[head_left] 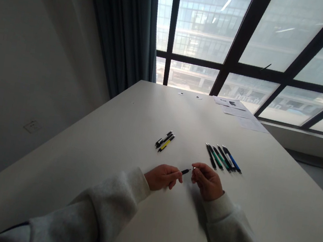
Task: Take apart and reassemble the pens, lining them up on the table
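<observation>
Lower centre of the frame, the left hand (165, 177) has its grip closed on a dark pen (185, 171), whose tip points up and right toward the other hand. The right hand (207, 181) has its grip pinched, thumb and forefinger drawn together on a small piece (193, 168), too tiny to identify. The pen's rear part is hidden in the left fingers, and the grey sleeves (120, 196) are cut off at the lower edge. Above the left hand lies a small cluster of pens (166, 143), one yellow; right of centre, a slanted row of pens (217, 157) in black, green and blue sits just beyond the right hand. Printed papers (245, 123) rest at the tabletop's (135, 129) far right edge, below the windows (207, 22). Nothing stands between the hands.
</observation>
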Demonstrator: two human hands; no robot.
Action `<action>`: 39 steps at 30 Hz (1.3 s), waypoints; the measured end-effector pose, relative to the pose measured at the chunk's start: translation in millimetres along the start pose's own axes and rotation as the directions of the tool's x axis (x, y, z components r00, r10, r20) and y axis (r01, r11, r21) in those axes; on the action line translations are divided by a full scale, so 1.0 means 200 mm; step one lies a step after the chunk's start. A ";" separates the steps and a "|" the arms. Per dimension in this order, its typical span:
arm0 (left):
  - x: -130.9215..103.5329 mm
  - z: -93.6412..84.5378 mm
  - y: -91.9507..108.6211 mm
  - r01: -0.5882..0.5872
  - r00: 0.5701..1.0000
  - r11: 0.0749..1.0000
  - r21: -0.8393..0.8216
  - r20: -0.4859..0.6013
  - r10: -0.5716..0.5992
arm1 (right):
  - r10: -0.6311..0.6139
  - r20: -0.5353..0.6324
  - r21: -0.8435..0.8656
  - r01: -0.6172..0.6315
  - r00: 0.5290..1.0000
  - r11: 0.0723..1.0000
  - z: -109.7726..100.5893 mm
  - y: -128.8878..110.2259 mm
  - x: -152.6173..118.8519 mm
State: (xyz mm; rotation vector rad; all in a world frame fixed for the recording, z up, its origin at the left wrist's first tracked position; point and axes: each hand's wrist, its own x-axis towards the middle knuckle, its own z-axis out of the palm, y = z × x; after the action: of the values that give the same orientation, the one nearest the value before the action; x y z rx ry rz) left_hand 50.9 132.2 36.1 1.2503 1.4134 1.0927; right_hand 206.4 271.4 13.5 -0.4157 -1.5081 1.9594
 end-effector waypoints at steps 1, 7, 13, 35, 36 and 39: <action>0.00 0.00 0.00 0.002 1.000 1.000 0.009 0.000 -0.002 | 0.005 0.002 0.004 -0.005 1.000 1.000 0.00 0.00 0.00; 0.00 0.00 0.01 -0.010 1.000 1.000 0.017 -0.005 0.010 | 0.024 0.044 -0.041 -0.022 0.999 0.999 0.00 -0.01 -0.01; 0.00 0.00 0.00 -0.014 1.000 1.000 0.019 -0.006 0.014 | 0.028 0.096 -0.099 -0.019 0.995 0.995 -0.01 0.00 -0.01; -0.01 0.00 0.00 -0.015 1.000 0.998 0.060 -0.001 0.016 | -0.012 0.111 -0.280 0.042 0.994 0.959 0.04 -0.07 -0.03; -0.01 0.00 0.00 -0.014 1.000 0.998 0.063 -0.002 0.014 | -0.013 0.112 -0.290 0.045 0.994 0.956 0.05 -0.08 -0.03; -0.01 0.00 0.01 -0.011 1.000 0.998 0.068 0.002 0.011 | -0.013 0.127 -0.307 0.052 0.992 0.950 0.05 -0.08 -0.03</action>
State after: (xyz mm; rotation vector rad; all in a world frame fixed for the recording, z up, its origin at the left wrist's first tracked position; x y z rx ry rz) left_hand 51.3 130.0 38.2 1.3086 1.4541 1.0583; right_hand 210.4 262.9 31.0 -0.4029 -1.9003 1.7523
